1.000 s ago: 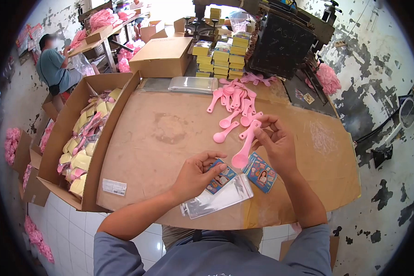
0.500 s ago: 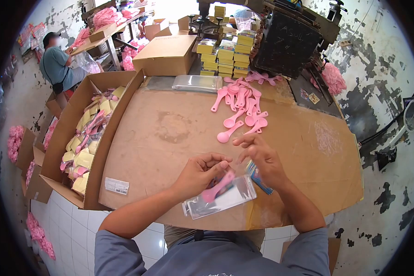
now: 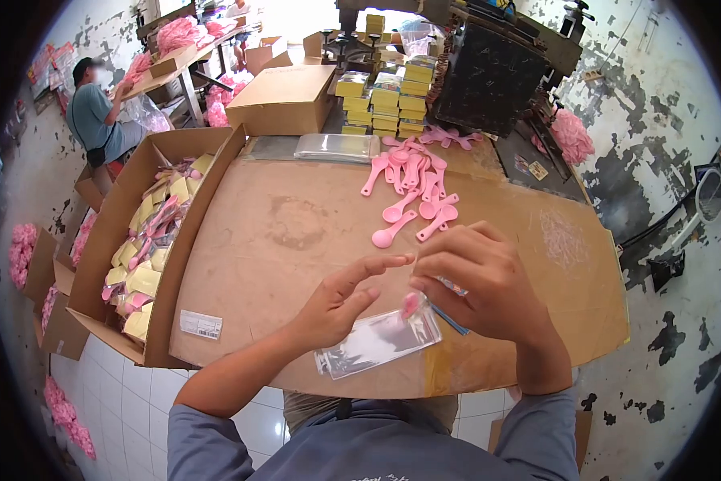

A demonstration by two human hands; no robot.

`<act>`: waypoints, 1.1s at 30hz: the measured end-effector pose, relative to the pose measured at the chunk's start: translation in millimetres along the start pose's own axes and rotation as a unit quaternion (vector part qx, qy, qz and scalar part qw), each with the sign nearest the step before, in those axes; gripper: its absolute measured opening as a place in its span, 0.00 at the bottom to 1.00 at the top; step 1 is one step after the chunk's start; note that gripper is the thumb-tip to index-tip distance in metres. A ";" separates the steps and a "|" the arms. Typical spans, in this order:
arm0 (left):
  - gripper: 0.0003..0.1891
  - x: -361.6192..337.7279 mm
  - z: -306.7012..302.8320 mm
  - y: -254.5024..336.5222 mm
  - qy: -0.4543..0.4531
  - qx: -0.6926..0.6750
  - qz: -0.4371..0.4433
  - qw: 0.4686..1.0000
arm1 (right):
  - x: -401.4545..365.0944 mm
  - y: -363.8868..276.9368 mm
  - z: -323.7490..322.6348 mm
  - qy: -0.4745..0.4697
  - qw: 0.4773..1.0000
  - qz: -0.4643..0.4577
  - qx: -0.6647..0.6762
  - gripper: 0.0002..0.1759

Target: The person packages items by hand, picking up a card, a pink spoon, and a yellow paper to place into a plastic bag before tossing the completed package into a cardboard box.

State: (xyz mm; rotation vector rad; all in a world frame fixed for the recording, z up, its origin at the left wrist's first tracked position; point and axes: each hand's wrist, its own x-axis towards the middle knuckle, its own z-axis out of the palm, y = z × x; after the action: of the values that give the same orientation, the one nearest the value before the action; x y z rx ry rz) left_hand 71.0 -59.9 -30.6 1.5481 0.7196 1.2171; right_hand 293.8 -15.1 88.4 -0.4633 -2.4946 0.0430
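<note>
My left hand (image 3: 336,301) is open above the cardboard work surface (image 3: 256,280), its fingers apart and nothing in it. Beside it my right hand (image 3: 480,280) is closed in a pinch, and a pink spoon in clear plastic (image 3: 411,305) hangs below its fingertips. Under both hands lies a stack of clear plastic bags (image 3: 380,345). A blue-edged stack of cards (image 3: 450,319) is mostly hidden by my right hand. Past my hands, several pink spoons (image 3: 412,176) are heaped together.
An open carton (image 3: 204,232) of packed yellow cards and spoons stands at the left. Behind are a closed box (image 3: 284,100), stacked yellow card bundles (image 3: 386,103), more clear bags (image 3: 336,147) and a black machine (image 3: 488,76). A person (image 3: 100,116) sits at the far left.
My left hand has let go of the pink spoon and its fingers have spread. My right hand has closed into a pinch, with the spoon in its plastic now beneath it.
</note>
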 end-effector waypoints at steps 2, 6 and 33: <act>0.27 -2.2 0.8 7.9 -0.006 0.098 0.050 0.994 | 1.6 -1.5 0.0 0.020 0.999 0.028 -0.002 0.08; 0.24 -1.6 9.4 16.6 0.032 0.154 0.069 0.985 | -4.3 2.9 11.8 0.013 0.995 0.083 0.059 0.09; 0.17 -0.8 6.3 20.2 0.067 0.144 0.005 0.987 | -37.5 50.3 7.9 0.136 0.945 0.241 0.174 0.05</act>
State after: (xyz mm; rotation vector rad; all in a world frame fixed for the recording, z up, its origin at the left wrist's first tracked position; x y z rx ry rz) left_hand 74.3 -69.3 -11.9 1.7152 1.0126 1.2766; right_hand 334.0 20.0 54.5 -0.8510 -1.9952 0.5633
